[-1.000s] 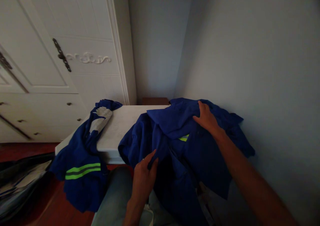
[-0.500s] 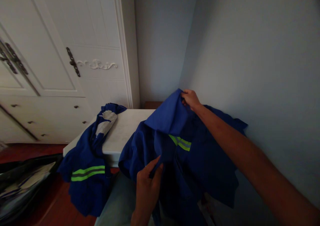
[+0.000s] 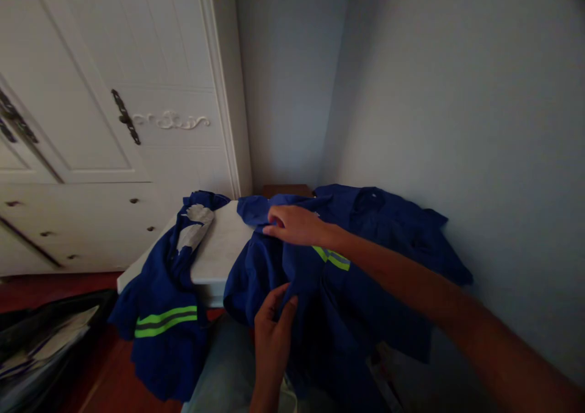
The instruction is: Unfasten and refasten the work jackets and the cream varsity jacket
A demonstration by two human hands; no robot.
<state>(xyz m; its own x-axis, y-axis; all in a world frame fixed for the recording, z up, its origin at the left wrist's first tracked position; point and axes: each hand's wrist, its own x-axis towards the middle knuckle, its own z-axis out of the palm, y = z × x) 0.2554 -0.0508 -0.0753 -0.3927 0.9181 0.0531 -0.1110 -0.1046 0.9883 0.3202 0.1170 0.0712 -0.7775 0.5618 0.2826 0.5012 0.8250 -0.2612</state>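
A dark blue work garment (image 3: 306, 273) with a yellow-green and grey reflective strip is spread over a white surface and hangs off its front edge. My left hand (image 3: 274, 324) pinches a fold of it near the front, thumb and fingertips together. My right hand (image 3: 297, 224) reaches across to the garment's upper left part, fingers curled and closed at the cloth; the exact grip is partly hidden. To the left, another blue garment piece (image 3: 164, 346) with a reflective band and a white print droops over the edge of the white surface (image 3: 219, 242).
A white wardrobe (image 3: 178, 66) with dark handles stands at the back left. Grey walls (image 3: 434, 96) meet behind the garments. More blue cloth (image 3: 406, 224) lies against the right wall. A dark open bag (image 3: 50, 346) with contents rests on the reddish floor (image 3: 109, 364).
My right hand has moved left and down, bringing the raised flap of cloth over to the left and lower. My left hand keeps its pinch, nearly in place.
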